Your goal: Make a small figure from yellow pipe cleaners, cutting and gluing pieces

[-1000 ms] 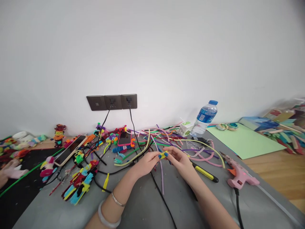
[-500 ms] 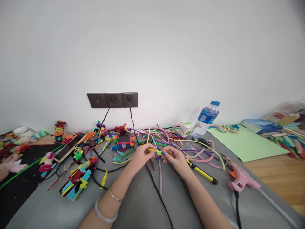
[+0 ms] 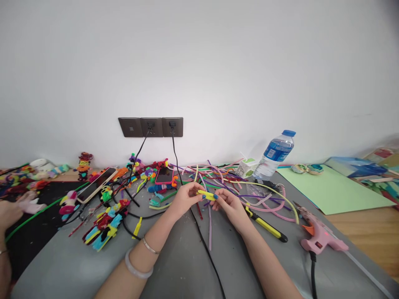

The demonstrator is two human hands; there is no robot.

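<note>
A short bundle of folded yellow pipe cleaner [image 3: 206, 194] stretches between my two hands, a little above the grey table mat. My left hand [image 3: 187, 200] pinches its left end between thumb and fingers. At its right end my right hand [image 3: 229, 207] grips it the same way, thumb against fingertips. Behind the hands lies a loose pile of purple, pink, green and yellow pipe cleaners [image 3: 224, 176]. A yellow and black utility knife [image 3: 266, 226] rests on the mat just right of my right forearm.
A pink glue gun [image 3: 322, 238] lies at the right with its cord. A water bottle [image 3: 276, 153] and a drink carton [image 3: 246, 168] stand near the wall. Several pipe-cleaner figures [image 3: 104, 226] lie left, by a phone [image 3: 97, 185]. A black cable [image 3: 202, 241] crosses the mat. Another person's hand [image 3: 11, 209] is far left.
The view has shifted slightly left. The yellow pipe cleaner stays between both hands and now sits at a slightly different angle. The other person's hand at far left shows more.
</note>
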